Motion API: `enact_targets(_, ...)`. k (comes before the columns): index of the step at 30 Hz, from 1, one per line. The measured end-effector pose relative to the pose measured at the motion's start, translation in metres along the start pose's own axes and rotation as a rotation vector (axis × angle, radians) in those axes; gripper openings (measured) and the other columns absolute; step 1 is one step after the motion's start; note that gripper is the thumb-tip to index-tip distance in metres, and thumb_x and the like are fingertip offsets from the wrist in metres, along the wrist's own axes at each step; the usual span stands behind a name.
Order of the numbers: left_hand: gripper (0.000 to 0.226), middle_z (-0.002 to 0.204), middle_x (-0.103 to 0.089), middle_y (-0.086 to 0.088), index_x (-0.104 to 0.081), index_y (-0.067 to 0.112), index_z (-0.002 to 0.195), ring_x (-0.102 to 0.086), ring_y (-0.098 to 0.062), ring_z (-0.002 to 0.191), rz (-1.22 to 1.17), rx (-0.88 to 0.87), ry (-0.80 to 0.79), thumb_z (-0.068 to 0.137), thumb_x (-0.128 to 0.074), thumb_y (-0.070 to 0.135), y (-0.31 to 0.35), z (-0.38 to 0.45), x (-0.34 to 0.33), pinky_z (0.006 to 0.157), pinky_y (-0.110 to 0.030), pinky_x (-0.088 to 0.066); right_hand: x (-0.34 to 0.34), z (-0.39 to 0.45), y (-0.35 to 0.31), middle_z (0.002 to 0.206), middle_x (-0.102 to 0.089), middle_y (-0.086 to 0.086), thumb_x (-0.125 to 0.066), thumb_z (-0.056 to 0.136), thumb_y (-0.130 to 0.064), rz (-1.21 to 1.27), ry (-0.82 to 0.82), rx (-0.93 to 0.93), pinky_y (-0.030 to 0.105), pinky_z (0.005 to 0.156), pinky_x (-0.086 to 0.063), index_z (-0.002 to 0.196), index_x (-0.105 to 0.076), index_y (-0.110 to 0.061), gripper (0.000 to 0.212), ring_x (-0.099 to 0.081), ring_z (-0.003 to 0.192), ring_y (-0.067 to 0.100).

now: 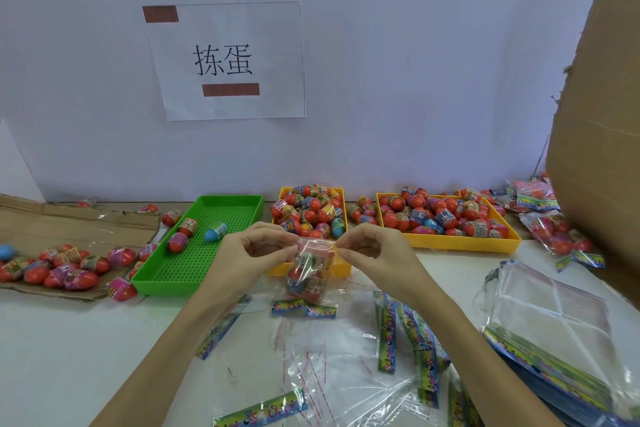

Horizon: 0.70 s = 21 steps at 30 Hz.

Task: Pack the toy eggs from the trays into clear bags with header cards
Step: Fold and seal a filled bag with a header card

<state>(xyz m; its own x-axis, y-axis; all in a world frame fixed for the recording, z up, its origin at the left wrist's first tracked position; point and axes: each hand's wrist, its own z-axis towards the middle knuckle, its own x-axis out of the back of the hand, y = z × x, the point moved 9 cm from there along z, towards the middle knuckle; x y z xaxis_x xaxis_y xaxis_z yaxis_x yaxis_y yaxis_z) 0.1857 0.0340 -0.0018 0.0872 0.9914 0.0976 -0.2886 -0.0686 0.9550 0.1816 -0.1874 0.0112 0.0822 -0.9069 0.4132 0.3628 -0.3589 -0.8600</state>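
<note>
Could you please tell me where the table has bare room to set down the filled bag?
The bare table lies in front of the green tray, beside the left hand. A smaller patch sits below the right yellow tray. Near the right hand, loose empty bags crowd it.

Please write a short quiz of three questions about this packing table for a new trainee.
1. True or false: the green tray holds more eggs than the yellow trays.
2. What do the left hand and the right hand pinch? A) a header card B) the filled bag C) a tray
3. Which side has the stack of empty bags?

Key: 1 false; 2 B; 3 right.
</note>
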Motion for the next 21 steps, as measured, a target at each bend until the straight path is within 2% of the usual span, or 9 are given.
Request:
enact_targets(6,0.02,0.104,-0.079,-0.003,-0.085,0.015,0.096,-0.076,-0.019,0.098,-0.023,0.035,-0.021,0.077,-0.087,0.014,-0.001,0.0,-0.002,0.084,-0.018,-0.058,-0.005,-0.001,0.005,0.092,-0.066,0.002,-0.069,0.095,-0.004,0.065,-0.036,-0.067,0.023,0.084,-0.054,0.107,-0.064,-0.017,0.018,-0.063,0.083,0.006)
enact_targets(9,0.034,0.107,-0.08,-0.003,-0.083,0.02,0.105,-0.074,-0.018,0.101,-0.123,0.09,0.011,0.072,-0.088,0.018,-0.006,-0.001,-0.003,0.087,-0.023,-0.059,-0.009,-0.001,0.004,0.088,-0.06,-0.001,-0.064,0.098,-0.002,0.101,-0.031,-0.082,0.018,0.079,-0.05,0.115,-0.062,-0.019,0.024,-0.059,0.078,0.001)
enact_targets(11,0.045,0.104,-0.078,-0.006,-0.08,0.021,0.116,-0.073,-0.018,0.102,-0.239,0.111,0.009,0.072,-0.087,0.014,-0.01,-0.001,-0.006,0.089,-0.026,-0.059,-0.009,-0.002,0.006,0.087,-0.061,-0.005,-0.065,0.098,-0.007,0.167,-0.001,-0.109,0.015,0.079,-0.05,0.122,-0.063,-0.022,0.028,-0.06,0.079,0.0)
enact_targets(13,0.049,0.1,-0.076,-0.011,-0.078,0.017,0.12,-0.073,-0.021,0.103,-0.345,0.121,-0.012,0.073,-0.085,0.009,-0.012,0.0,-0.008,0.088,-0.026,-0.059,-0.01,-0.004,0.01,0.093,-0.068,-0.005,-0.068,0.098,-0.022,0.216,0.012,-0.162,0.014,0.078,-0.052,0.125,-0.066,-0.025,0.027,-0.065,0.085,0.004)
enact_targets(15,0.049,0.1,-0.076,-0.012,-0.078,0.014,0.12,-0.073,-0.021,0.101,-0.391,0.14,-0.028,0.072,-0.085,0.007,-0.013,0.0,-0.009,0.086,-0.024,-0.059,-0.008,-0.005,0.011,0.094,-0.074,-0.007,-0.071,0.096,-0.031,0.186,0.031,-0.172,0.014,0.074,-0.053,0.115,-0.073,-0.025,0.02,-0.068,0.086,0.004)
enact_targets(18,0.045,0.103,-0.076,-0.01,-0.079,0.012,0.118,-0.072,-0.017,0.101,-0.415,0.165,-0.032,0.074,-0.083,0.006,-0.015,-0.001,-0.01,0.084,-0.022,-0.058,-0.006,-0.005,0.011,0.082,-0.075,-0.012,-0.075,0.093,-0.026,0.138,0.046,-0.143,0.012,0.068,-0.05,0.097,-0.08,-0.022,0.008,-0.066,0.076,-0.002)
enact_targets(21,0.04,0.111,-0.078,-0.012,-0.081,0.012,0.114,-0.073,-0.017,0.102,-0.4,0.176,-0.024,0.075,-0.084,0.012,-0.013,-0.002,-0.011,0.083,-0.022,-0.058,-0.005,-0.006,0.01,0.077,-0.074,-0.01,-0.076,0.092,-0.027,0.138,0.02,-0.134,0.012,0.064,-0.049,0.089,-0.08,-0.02,0.009,-0.063,0.068,-0.003)
